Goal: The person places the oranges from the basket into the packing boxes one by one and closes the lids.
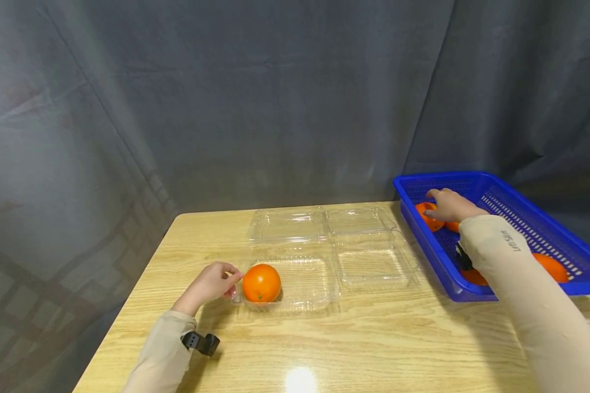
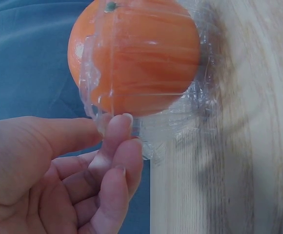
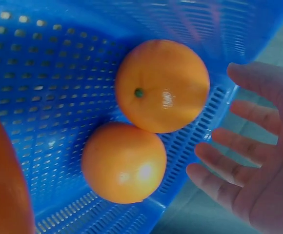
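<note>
Lining the pale wooden table (image 1: pixel 373 338)'s right edge, a blue perforated plastic basket (image 1: pixel 447 176) holds several bright round oranges (image 3: pixel 162 87), seemingly awaiting packing; a single orange (image 1: pixel 261 284) sits in a clear rectangular plastic tray (image 1: pixel 305 278)'s near-left corner. The left hand (image 1: pixel 211 286) pinches the tray's rim; the right hand (image 1: pixel 452 206), fingers spread, grips nothing.

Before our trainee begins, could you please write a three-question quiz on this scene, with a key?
1. True or false: the right hand is gripping something.

2. What does the left hand pinch?
(a) the table's edge
(b) the rim of the left clear container
(c) the dark cloth

3. Fill in: in the head view, the orange in that container sits toward its ____ side.

Key:
1. False; its fingers are spread and hold nothing, above the blue basket.
2. (b)
3. left
</note>
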Available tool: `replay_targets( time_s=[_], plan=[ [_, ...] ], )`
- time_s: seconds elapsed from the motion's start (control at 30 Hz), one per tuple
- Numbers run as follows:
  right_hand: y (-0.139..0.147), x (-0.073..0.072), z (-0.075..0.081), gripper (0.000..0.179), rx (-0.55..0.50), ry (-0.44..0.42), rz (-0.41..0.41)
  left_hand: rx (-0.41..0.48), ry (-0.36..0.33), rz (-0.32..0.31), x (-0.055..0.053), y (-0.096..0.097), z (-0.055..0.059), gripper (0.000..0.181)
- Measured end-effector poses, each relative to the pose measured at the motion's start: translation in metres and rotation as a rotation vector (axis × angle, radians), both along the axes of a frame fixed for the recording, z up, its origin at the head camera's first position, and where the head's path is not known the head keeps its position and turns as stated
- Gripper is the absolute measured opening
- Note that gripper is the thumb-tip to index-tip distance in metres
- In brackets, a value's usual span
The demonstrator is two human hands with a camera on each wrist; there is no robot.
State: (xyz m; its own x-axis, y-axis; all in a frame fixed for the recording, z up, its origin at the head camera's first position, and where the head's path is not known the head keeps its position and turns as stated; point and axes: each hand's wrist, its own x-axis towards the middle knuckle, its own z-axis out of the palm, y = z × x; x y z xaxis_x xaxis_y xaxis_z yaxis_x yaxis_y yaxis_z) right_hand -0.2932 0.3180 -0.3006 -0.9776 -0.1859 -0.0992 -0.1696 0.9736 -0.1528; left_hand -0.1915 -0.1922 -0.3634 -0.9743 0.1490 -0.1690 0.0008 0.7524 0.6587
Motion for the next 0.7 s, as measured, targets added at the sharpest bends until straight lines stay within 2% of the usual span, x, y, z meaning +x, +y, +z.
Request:
replay_targets(
  time_s=[0.33,0.5,0.7],
  plan=[
    [0.005,-0.007,-0.011,0.055,0.006,0.015,0.03,0.011,0.003,0.008,0.0,-0.001,-0.002,0.024],
    [0.009,-0.012,-0.019,0.06,-0.012,0.036,0.048,0.01,0.004,0.01,0.0,0.0,-0.002,0.024],
    [0.009,-0.015,-0.024,0.069,-0.026,0.015,0.033,0.013,0.006,0.013,0.0,-0.001,-0.003,0.024]
  ],
)
